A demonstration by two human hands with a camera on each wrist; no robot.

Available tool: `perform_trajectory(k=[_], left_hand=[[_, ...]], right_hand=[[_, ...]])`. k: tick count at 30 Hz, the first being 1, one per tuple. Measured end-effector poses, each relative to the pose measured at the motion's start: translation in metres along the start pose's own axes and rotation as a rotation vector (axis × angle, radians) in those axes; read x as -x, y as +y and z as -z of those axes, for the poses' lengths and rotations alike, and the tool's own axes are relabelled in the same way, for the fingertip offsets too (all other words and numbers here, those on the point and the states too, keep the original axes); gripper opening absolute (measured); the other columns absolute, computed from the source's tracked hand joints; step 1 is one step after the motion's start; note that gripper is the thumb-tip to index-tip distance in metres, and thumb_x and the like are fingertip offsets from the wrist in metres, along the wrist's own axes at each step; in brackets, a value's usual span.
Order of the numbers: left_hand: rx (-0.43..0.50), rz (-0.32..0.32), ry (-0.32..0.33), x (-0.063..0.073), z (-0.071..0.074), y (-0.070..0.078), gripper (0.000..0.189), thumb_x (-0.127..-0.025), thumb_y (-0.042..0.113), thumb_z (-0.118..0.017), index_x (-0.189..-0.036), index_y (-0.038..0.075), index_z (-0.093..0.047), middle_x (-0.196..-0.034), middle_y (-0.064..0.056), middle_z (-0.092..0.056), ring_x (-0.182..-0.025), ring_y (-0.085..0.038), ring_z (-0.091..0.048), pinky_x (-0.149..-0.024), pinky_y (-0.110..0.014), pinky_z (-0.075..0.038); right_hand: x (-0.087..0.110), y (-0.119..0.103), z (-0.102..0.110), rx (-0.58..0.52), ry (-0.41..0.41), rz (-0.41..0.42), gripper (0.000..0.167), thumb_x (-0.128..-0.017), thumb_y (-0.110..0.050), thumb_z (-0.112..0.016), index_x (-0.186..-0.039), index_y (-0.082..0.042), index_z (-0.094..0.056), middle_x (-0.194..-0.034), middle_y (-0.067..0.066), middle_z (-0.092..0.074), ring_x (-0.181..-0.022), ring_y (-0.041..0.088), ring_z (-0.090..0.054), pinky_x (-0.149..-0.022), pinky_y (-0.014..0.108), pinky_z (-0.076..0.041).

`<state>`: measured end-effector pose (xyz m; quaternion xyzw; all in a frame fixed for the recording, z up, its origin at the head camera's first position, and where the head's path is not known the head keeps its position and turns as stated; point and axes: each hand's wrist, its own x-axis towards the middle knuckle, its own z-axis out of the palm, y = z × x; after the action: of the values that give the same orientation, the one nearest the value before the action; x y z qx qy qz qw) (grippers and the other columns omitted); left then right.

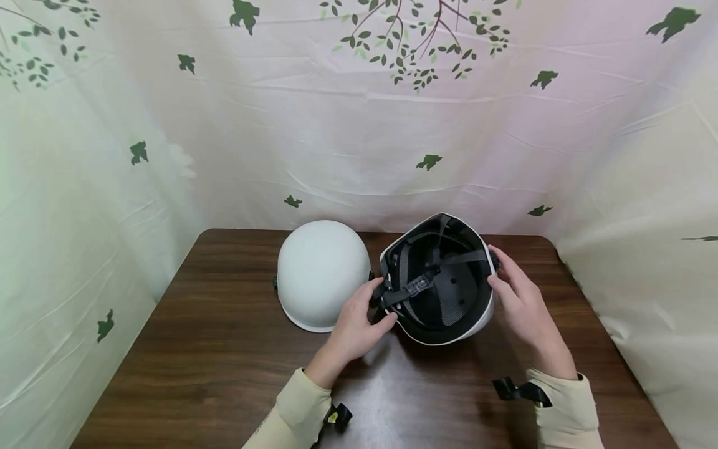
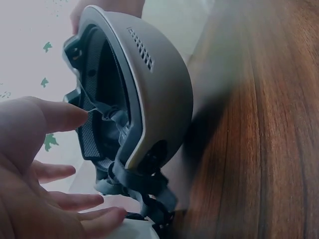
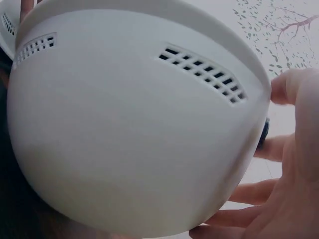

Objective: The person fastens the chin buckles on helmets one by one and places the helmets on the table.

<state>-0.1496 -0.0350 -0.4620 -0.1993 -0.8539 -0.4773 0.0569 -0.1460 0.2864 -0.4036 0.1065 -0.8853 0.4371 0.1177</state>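
Note:
A white helmet (image 1: 482,318) is tipped with its hollow toward me, showing black padding (image 1: 449,299) and dark chin straps with a clear buckle (image 1: 417,285). My right hand (image 1: 518,299) holds it by its right side, thumb at the rim and fingers along the outer shell. At the other side, my left hand (image 1: 356,321) is beside the rim and straps, its fingers spread and fairly straight in the left wrist view. The right wrist view shows the helmet's smooth white shell (image 3: 134,134) with grid-like vents (image 3: 204,74).
A second white helmet (image 1: 322,274) sits dome up on the brown wooden table (image 1: 224,349), just left of the tipped one. Behind the table hangs a pale cloth (image 1: 336,137) printed with leaves and birds. Both sleeves carry black wrist straps (image 1: 521,391).

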Motion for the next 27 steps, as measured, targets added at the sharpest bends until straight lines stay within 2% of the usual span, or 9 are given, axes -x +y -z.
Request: perform_trajectory(k=[3, 6, 11, 13, 15, 20, 23, 27], left_hand=[[0.017, 0.039, -0.014, 0.001, 0.003, 0.001, 0.072, -0.092, 0.026, -0.073, -0.155, 0.005, -0.047, -0.155, -0.014, -0.053, -0.144, -0.034, -0.049, -0.116, -0.055, -0.042], [0.051, 0.062, -0.019, 0.0, 0.007, 0.002, 0.073, -0.092, 0.026, -0.073, -0.156, 0.005, -0.045, -0.155, -0.016, -0.053, -0.142, -0.037, -0.051, -0.114, -0.055, -0.044], [0.148, 0.099, -0.009, -0.002, 0.013, 0.002, 0.073, -0.094, 0.024, -0.073, -0.157, 0.006, -0.043, -0.15, -0.022, -0.054, -0.133, -0.041, -0.056, -0.105, -0.059, -0.051], [0.181, 0.116, -0.001, -0.002, 0.015, 0.001, 0.073, -0.094, 0.023, -0.073, -0.158, 0.005, -0.042, -0.149, -0.023, -0.053, -0.131, -0.041, -0.057, -0.101, -0.06, -0.053], [0.193, 0.122, 0.008, -0.002, 0.016, 0.001, 0.073, -0.094, 0.022, -0.074, -0.158, 0.005, -0.042, -0.15, -0.024, -0.053, -0.128, -0.042, -0.059, -0.1, -0.06, -0.054], [0.122, 0.087, 0.037, -0.002, 0.017, 0.0, 0.073, -0.092, 0.023, -0.074, -0.156, 0.004, -0.045, -0.149, -0.02, -0.056, -0.128, -0.038, -0.061, -0.106, -0.057, -0.049], [0.114, 0.085, 0.041, -0.002, 0.017, 0.0, 0.073, -0.092, 0.022, -0.074, -0.156, 0.004, -0.044, -0.152, -0.017, -0.054, -0.133, -0.034, -0.058, -0.106, -0.055, -0.051], [0.182, 0.103, 0.032, -0.001, 0.017, 0.001, 0.072, -0.094, 0.019, -0.073, -0.158, 0.003, -0.042, -0.156, -0.019, -0.05, -0.134, -0.033, -0.057, -0.097, -0.053, -0.058]], right_hand=[[0.0, 0.005, 0.001, -0.028, -0.019, -0.04, 0.056, -0.113, -0.018, -0.039, -0.167, -0.026, -0.029, -0.152, 0.025, -0.052, -0.117, 0.009, -0.065, -0.086, 0.008, -0.047], [0.0, 0.011, 0.002, -0.045, -0.021, -0.066, 0.057, -0.113, -0.016, -0.035, -0.168, -0.03, -0.026, -0.149, 0.025, -0.053, -0.107, -0.012, -0.057, -0.08, 0.01, -0.052], [0.001, 0.016, 0.004, -0.029, -0.019, -0.09, 0.057, -0.112, -0.013, -0.033, -0.167, -0.027, -0.031, -0.149, 0.023, -0.055, -0.108, -0.011, -0.055, -0.079, 0.012, -0.052], [0.0, 0.018, 0.004, -0.029, -0.03, -0.105, 0.057, -0.111, -0.012, -0.034, -0.166, -0.026, -0.032, -0.147, 0.024, -0.056, -0.107, -0.007, -0.057, -0.077, 0.015, -0.053], [0.0, 0.019, 0.004, -0.008, -0.05, -0.127, 0.059, -0.11, -0.012, -0.034, -0.167, -0.027, -0.029, -0.146, 0.024, -0.056, -0.106, 0.003, -0.06, -0.076, 0.019, -0.054], [-0.003, 0.023, 0.004, 0.02, -0.145, -0.193, 0.065, -0.11, -0.013, -0.033, -0.17, -0.029, -0.012, -0.157, 0.027, -0.044, -0.116, 0.033, -0.06, -0.079, 0.028, -0.052], [-0.003, 0.025, 0.004, 0.037, -0.187, -0.215, 0.067, -0.111, -0.015, -0.033, -0.17, -0.028, -0.006, -0.161, 0.027, -0.037, -0.119, 0.039, -0.058, -0.081, 0.029, -0.05], [-0.003, 0.025, 0.006, 0.055, -0.193, -0.215, 0.061, -0.113, -0.022, -0.033, -0.17, -0.022, -0.011, -0.163, 0.028, -0.034, -0.126, 0.041, -0.054, -0.087, 0.034, -0.051]])
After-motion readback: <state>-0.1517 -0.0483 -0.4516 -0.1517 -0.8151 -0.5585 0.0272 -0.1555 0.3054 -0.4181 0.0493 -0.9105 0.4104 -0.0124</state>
